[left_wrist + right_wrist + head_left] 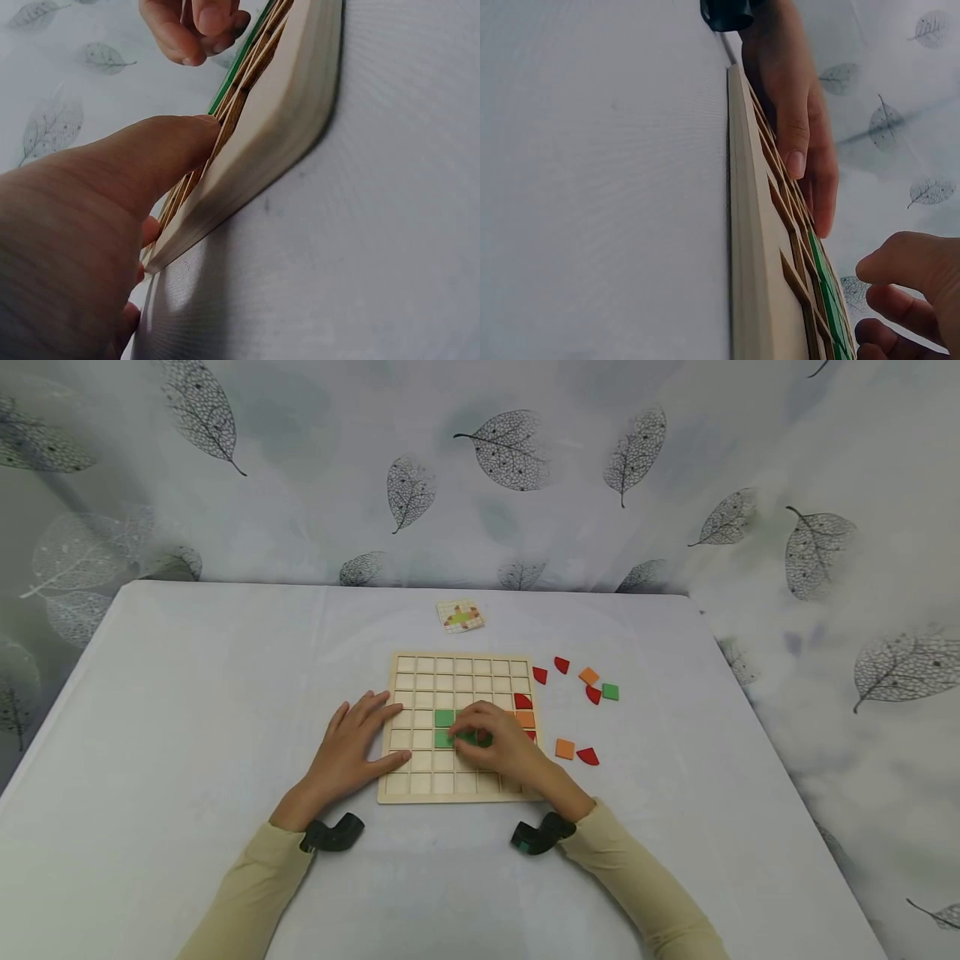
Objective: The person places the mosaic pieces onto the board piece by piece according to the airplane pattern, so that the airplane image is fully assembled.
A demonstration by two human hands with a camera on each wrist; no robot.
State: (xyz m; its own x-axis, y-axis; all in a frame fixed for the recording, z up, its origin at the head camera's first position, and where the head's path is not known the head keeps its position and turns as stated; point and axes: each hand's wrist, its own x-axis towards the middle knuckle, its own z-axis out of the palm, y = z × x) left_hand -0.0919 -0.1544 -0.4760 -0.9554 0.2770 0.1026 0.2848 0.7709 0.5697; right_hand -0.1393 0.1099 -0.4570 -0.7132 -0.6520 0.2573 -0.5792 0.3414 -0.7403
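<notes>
My left hand (351,739) rests on the left side of a light wooden grid board (459,796), fingers spread and the thumb on its frame. In the left wrist view, that thumb (172,146) lies over the board's edge. Above the middle of the board is my right hand (497,739), its fingers bent over green square tiles (444,718) set in the cells. No piece shows between its fingertips in the right wrist view. Right of these, partly behind the hand, a red quarter-round piece (522,702) and an orange square (525,719) sit in cells.
Loose to the board's right lie several red quarter-round pieces (588,756), orange squares (565,749) and a green square (611,692). A small pattern card (460,616) lies behind the board. White cloth covers the table (225,693), and a leaf-print curtain (315,468) hangs behind.
</notes>
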